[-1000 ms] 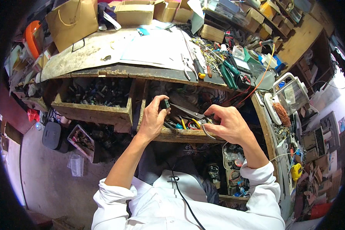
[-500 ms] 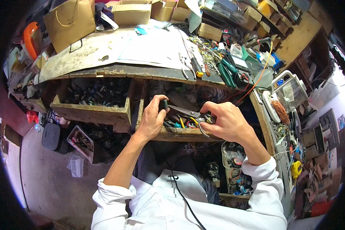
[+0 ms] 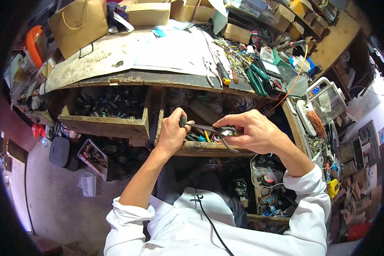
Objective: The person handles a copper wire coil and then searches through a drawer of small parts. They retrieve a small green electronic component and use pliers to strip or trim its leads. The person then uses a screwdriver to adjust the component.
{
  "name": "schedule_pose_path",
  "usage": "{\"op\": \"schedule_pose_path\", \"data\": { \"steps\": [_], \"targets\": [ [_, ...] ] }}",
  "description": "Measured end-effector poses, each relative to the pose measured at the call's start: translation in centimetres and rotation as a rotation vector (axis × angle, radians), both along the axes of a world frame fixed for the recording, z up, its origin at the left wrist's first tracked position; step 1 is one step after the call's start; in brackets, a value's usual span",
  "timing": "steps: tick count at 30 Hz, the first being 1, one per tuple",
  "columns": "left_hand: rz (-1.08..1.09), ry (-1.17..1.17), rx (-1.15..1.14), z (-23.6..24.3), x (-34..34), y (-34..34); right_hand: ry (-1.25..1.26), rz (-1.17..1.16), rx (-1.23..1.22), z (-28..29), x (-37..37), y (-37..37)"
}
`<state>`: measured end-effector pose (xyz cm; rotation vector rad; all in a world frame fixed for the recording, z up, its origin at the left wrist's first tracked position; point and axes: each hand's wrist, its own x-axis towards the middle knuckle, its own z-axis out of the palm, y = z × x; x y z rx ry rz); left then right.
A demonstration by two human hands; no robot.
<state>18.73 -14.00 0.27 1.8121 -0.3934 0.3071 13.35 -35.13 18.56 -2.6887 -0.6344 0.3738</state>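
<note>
My left hand [image 3: 172,133] is closed round a small dark block-shaped part [image 3: 182,121], most of it hidden by my fingers. A pair of metal scissors [image 3: 199,126] is gripped in my right hand [image 3: 255,131], with one curved handle showing below the fingers. The blade tips meet the dark part at my left thumb and fingers. Both hands are above an open wooden drawer [image 3: 209,150] that holds pliers and other tools with yellow and teal handles.
A second open drawer [image 3: 104,122] on the left holds many small dark cylinders. On the bench lie white papers [image 3: 166,55], pliers [image 3: 211,72], a screwdriver [image 3: 222,73] and a green-handled tool [image 3: 257,81]. A crate of scrap [image 3: 92,158] stands on the floor.
The scissor blades, spread a little before, now look closed together. My right hand has turned over more, its back facing up. The left hand has tightened into a fist around the part.
</note>
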Motion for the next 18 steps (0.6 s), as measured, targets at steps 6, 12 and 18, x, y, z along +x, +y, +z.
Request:
{"op": "schedule_pose_path", "data": {
  "steps": [6,12,18],
  "targets": [
    [0.12,-0.009,-0.014,0.4,-0.3,-0.1,0.124,-0.078,0.037,0.1,0.0,1.2],
    [0.137,-0.043,0.036,0.1,-0.1,-0.1,-0.039,-0.019,-0.064,0.5,-0.9,2.2],
    [0.208,-0.047,0.063,0.0,-0.1,0.0,0.122,-0.137,0.038,0.3,-0.1,2.2]
  ]
}}
